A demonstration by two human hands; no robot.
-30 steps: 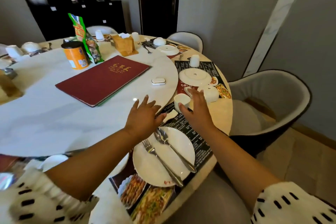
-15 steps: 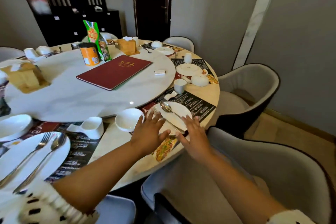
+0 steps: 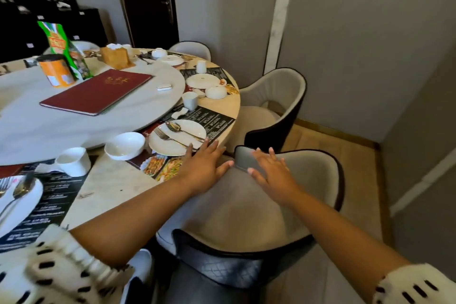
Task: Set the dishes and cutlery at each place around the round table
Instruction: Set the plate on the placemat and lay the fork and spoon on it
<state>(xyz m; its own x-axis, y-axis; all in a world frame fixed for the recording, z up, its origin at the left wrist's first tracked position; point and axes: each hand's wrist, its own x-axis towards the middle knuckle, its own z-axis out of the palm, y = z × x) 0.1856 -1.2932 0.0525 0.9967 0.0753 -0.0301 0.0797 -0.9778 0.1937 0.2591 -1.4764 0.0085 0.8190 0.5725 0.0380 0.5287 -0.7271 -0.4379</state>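
A white plate [image 3: 172,142] with a fork [image 3: 167,138] and a spoon [image 3: 181,129] lying on it sits on a printed placemat [image 3: 209,122] at the round table's [image 3: 111,180] edge. A white bowl [image 3: 124,145] stands left of it, a white cup [image 3: 189,100] beyond it. My left hand [image 3: 204,165] hovers flat with spread fingers just off the plate's near edge. My right hand [image 3: 270,171] is spread open over the chair [image 3: 308,180], holding nothing. Another plate [image 3: 202,80] and upturned bowl [image 3: 216,92] lie at the place farther round.
A white turntable [image 3: 49,126] carries a red menu [image 3: 98,91], an orange can [image 3: 56,70], a green bag [image 3: 63,44] and a tissue box [image 3: 114,57]. A small jug [image 3: 74,161] and a plate with cutlery [image 3: 17,202] sit lower left. A second chair [image 3: 274,103] stands against the wall.
Both hands have left the cup and plate area and pulled back toward the table's edge and the chair. The view has backed away and swung right.
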